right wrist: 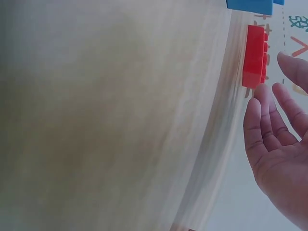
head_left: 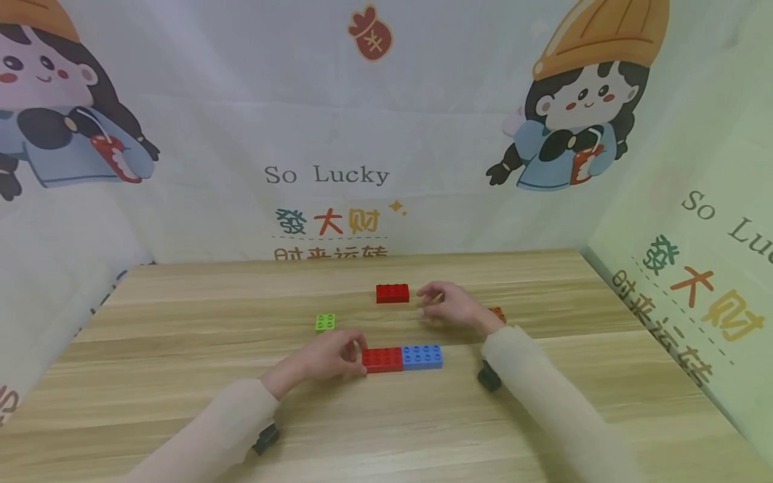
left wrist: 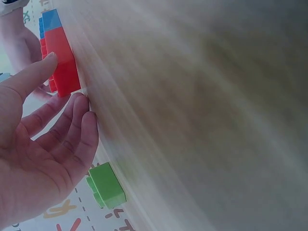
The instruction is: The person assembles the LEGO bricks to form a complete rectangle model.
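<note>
A red brick (head_left: 382, 360) and a blue brick (head_left: 422, 357) lie end to end on the table. My left hand (head_left: 331, 354) is at the red brick's left end, thumb and a fingertip at its sides; the left wrist view shows the thumb on this red brick (left wrist: 64, 62). Behind them lies another red brick (head_left: 392, 294). To its right my right hand (head_left: 449, 303) hovers with fingers relaxed and apart, holding nothing; in the right wrist view that brick (right wrist: 253, 57) is just beyond the fingertips.
A light green brick (head_left: 325, 322) lies behind my left hand. Partly hidden by my right wrist is an orange brick (head_left: 498, 314). The wooden table (head_left: 362, 429) meets a printed cloth (head_left: 229, 134) at its back edge.
</note>
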Demonstrator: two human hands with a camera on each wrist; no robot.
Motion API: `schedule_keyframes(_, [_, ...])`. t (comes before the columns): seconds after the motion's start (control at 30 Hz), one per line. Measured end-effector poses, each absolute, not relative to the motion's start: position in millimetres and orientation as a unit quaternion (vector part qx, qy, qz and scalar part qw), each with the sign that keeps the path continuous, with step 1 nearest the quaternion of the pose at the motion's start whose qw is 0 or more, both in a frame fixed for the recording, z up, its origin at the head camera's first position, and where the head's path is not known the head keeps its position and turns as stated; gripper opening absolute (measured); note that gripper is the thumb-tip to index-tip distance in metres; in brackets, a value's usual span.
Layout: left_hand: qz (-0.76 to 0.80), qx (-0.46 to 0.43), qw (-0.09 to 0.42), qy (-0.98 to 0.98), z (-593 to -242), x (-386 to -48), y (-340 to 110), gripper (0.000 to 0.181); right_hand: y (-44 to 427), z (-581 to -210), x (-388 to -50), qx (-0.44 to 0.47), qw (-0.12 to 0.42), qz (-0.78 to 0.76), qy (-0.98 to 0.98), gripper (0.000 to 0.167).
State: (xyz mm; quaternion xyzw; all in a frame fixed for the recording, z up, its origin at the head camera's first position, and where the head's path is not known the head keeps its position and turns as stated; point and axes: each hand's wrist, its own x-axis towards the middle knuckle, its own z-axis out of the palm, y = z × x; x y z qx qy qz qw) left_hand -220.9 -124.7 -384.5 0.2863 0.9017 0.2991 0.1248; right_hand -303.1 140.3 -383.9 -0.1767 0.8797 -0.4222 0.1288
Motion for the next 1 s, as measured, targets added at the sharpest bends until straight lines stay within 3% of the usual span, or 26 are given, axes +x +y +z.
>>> schedule_keyframes(0.67, [0.300,0.289,0.124,0.901,-384,-222,-126,0.027,128,-382,-324,-0.198,0.089,-0.401,0.890,0.044])
schedule_keyframes(1.0, [0.305,0.289,0.125,0.899,-385,-221,-126,0.027,119,-379,-326,-0.181,0.121,-0.365,0.905,0.046])
